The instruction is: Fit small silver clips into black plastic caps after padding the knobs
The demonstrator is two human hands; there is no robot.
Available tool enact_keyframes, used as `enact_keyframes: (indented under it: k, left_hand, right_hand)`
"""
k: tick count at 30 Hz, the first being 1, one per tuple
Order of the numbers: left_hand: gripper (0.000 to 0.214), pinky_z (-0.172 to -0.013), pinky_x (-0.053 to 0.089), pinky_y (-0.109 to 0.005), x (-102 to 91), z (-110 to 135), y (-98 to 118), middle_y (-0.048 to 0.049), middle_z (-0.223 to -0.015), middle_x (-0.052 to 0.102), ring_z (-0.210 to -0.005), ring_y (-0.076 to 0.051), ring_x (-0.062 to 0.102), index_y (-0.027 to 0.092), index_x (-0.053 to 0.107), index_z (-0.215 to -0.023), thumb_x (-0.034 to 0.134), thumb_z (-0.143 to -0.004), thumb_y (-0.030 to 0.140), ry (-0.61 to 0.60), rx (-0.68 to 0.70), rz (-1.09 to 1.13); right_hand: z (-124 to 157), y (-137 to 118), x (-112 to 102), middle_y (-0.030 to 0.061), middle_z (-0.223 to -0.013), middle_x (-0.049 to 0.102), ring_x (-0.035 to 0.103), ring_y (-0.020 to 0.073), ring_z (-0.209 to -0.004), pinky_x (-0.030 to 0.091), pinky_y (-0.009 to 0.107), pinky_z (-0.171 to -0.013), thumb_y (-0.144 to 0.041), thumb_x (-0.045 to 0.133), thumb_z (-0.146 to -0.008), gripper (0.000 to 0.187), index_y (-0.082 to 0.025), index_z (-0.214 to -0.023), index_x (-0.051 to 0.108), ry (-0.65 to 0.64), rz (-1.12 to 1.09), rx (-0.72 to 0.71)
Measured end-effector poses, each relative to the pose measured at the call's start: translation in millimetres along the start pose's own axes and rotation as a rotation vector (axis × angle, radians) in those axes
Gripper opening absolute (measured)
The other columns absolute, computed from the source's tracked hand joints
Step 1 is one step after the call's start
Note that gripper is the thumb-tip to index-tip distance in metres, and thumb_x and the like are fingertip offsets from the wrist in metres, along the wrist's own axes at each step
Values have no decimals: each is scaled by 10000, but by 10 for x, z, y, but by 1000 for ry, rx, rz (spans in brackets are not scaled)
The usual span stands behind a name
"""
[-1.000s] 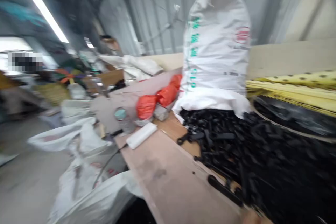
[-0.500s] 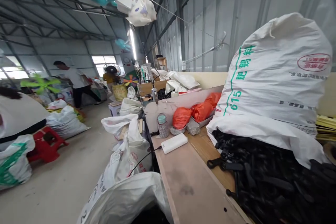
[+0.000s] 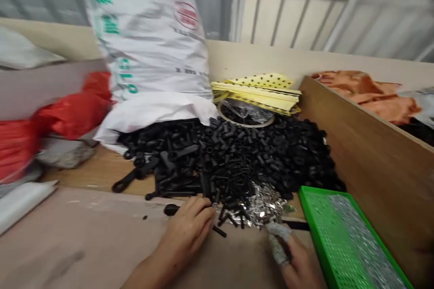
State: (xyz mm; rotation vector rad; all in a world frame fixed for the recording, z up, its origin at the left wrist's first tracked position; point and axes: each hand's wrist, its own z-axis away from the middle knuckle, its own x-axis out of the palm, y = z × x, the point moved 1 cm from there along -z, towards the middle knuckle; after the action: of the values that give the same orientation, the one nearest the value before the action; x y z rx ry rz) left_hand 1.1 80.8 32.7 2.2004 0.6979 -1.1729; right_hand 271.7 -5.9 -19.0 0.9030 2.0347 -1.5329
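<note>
A big heap of black plastic parts covers the wooden bench. At its front edge lies a small pile of shiny metal pieces. My left hand rests on the bench at the heap's near edge, fingers curled over a long black part. My right hand is low in the view beside the metal pile, with a wrapped fingertip; its fingers pinch a thin dark piece that I cannot name.
A green perforated tray holding small metal pieces sits at the right. A large white sack stands behind the heap, red bags to its left. Yellow folded sheets and a wooden side wall are at the right.
The view has swung from the workshop hall on the left back down to the bench. Both hands now show at the heap's near edge.
</note>
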Motion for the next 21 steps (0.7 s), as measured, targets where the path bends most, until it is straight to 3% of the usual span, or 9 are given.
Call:
enact_keyframes:
  k: [4, 10, 15, 21]
  left_hand:
    - [203, -786, 472, -370, 120, -90, 172, -69, -946, 617, -880, -220, 543, 181, 609, -947, 423, -880, 132, -80, 63, 52]
    - [158, -740, 440, -385, 435, -346, 407, -84, -1011, 591, -940, -258, 494, 174, 607, -928, 511, -842, 83, -219, 114, -105]
    - [103, -702, 416, -368, 526, -512, 401, -87, -959, 579, -899, -254, 478, 163, 586, -779, 539, -845, 99, -298, 135, -120]
    - [115, -714, 398, -376, 523, -507, 349, -88, -1000, 569, -922, -256, 471, 168, 598, -873, 504, -850, 105, -287, 123, -51]
  right_hand:
    - [-27, -137, -7, 51, -1122, 668, 621, 223, -1054, 520, 289, -875, -28, 432, -674, 490, -213, -1086, 620, -64, 2, -6]
    - [-57, -261, 38, 88, -1028, 669, 634, 213, -984, 517, 320, -865, -10, 372, -663, 449, -175, -1010, 603, -67, -11, 8]
    - [-62, -279, 73, 122, -1083, 637, 589, 263, -1056, 500, 390, -882, -21, 385, -683, 422, -157, -1025, 592, -54, 11, 60]
    - [-124, -396, 96, 113, -1025, 634, 596, 254, -973, 501, 395, -854, 6, 388, -657, 415, -163, -983, 582, -111, 58, 55]
